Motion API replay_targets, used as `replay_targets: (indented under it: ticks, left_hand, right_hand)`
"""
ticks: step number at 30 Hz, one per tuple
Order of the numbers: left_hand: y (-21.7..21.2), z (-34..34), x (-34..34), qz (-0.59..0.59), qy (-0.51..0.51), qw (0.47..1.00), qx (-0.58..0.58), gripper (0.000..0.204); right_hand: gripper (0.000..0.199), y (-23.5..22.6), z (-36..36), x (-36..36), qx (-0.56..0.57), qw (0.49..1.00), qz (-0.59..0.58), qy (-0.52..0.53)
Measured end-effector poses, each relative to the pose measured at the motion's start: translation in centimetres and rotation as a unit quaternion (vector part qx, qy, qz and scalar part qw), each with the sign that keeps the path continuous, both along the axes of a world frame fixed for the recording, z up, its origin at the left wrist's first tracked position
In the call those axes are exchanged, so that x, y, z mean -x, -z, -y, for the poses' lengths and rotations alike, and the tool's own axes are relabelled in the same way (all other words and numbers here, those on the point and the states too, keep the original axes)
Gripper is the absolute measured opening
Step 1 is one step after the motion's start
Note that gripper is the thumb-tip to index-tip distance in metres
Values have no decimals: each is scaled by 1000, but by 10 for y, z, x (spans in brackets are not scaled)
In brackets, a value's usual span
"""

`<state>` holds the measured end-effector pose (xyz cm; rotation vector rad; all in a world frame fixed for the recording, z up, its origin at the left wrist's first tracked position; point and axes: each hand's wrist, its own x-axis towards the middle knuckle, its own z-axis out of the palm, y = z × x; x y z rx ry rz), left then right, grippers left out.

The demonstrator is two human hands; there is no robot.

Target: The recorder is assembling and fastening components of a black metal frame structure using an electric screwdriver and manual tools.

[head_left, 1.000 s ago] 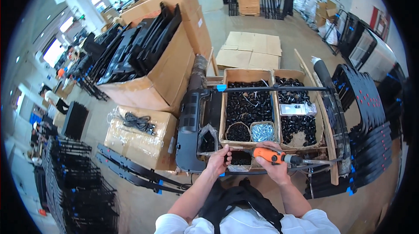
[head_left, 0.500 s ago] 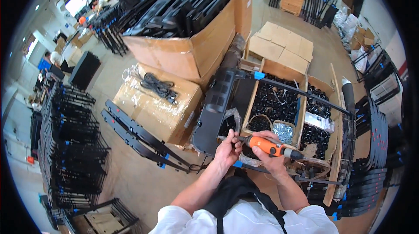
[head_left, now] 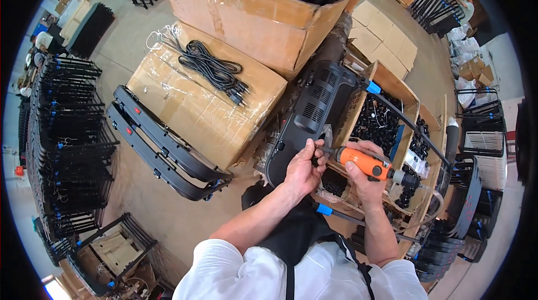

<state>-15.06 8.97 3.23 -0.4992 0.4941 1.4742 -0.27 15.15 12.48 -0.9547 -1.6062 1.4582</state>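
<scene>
My right hand (head_left: 365, 187) is wrapped round an orange power screwdriver (head_left: 363, 162), its bit end pointing left and a hose at its rear. My left hand (head_left: 303, 174) is closed in a pinch by the bit; small dark pieces show at its fingers, too small to name. Both hands are above the near end of a black vented plastic cover (head_left: 316, 101). To the right, a wooden box (head_left: 412, 94) with compartments holds many small black parts (head_left: 376, 123). A black metal frame with blue tape (head_left: 374, 87) lies across it.
Left of the cover, a taped carton (head_left: 168, 84) carries a coiled black power cord (head_left: 210, 67). Two curved black rails (head_left: 162, 146) lean against it. Behind is a large carton (head_left: 235, 20) of black parts. Stacked black frames (head_left: 67, 149) stand far left; others (head_left: 462, 205) stand right.
My view has turned, so the scene sits lower and the taped carton looks larger. Both hands and the screwdriver appear farther right and slightly higher; the right hand still grips the screwdriver.
</scene>
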Motion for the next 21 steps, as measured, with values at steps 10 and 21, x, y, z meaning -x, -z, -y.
replay_targets:
  ticks: [10,21]
  left_hand:
    - [14,31,105,-270,57,961,14,26]
    - [30,39,100,-563,91,819,67,24]
  right_hand:
    - [52,1,-61,91,-6,997,58,-48]
    - [48,13,-82,140,-7,981,158,-113]
